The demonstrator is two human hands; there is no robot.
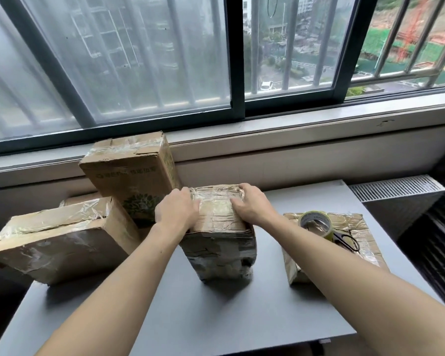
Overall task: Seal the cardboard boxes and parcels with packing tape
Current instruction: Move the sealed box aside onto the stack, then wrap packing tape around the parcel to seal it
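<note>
while the middle box stands upright near the centre of the grey table, its taped top is grasped from both sides. the left hand is laid over the top's left edge with its fingers curled down onto the tape. the right hand is set on the right side, its fingers bent over the far right corner and its thumb stretched across the top. the box's brown card is wrapped in many wrinkled bands of clear tape. just left of it and further back, a tall box with green print is seen tilted, near the wall under the window. a larger taped box is laid on its side at the table's left. to the right, apart from the held box, a flat parcel is seen, and on it are rested a tape roll and black-handled scissors, the two touching.
</note>
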